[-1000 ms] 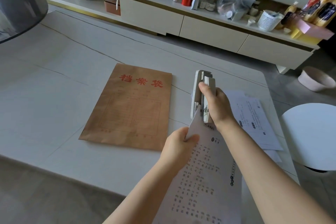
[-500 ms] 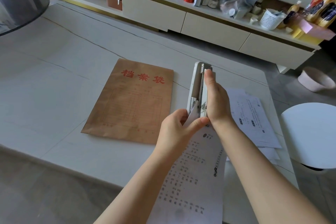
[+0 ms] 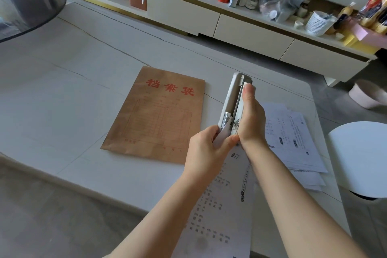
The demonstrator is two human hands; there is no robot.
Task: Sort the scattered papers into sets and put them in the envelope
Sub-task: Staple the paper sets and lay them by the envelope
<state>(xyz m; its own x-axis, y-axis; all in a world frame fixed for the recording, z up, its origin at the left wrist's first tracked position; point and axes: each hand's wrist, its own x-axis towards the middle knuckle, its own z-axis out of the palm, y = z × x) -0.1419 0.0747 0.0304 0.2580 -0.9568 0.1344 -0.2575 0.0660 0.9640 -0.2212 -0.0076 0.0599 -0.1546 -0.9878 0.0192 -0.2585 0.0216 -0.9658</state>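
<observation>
The right hand [image 3: 250, 119] has its grip clenched around a white stapler [image 3: 232, 104], thumb laid along its top, jaws closed over the top corner of a printed set of papers [image 3: 222, 205]. The left hand [image 3: 206, 148] pinches that same corner just beside the stapler's mouth, steadying the sheets, which hang down toward the person between the forearms.

To the right, a loose stack of printed papers [image 3: 297, 142] lies on the surface [image 3: 62, 100], fanned unevenly (not yet gathered, as far as I can tell). To the left, the brown envelope [image 3: 159, 115] lies flat with red characters along its top; whether it is empty I can't see.

So I'd judge the job barely midway: one set being bound, the stack left to sort, and nothing visibly slipped into the envelope.
</observation>
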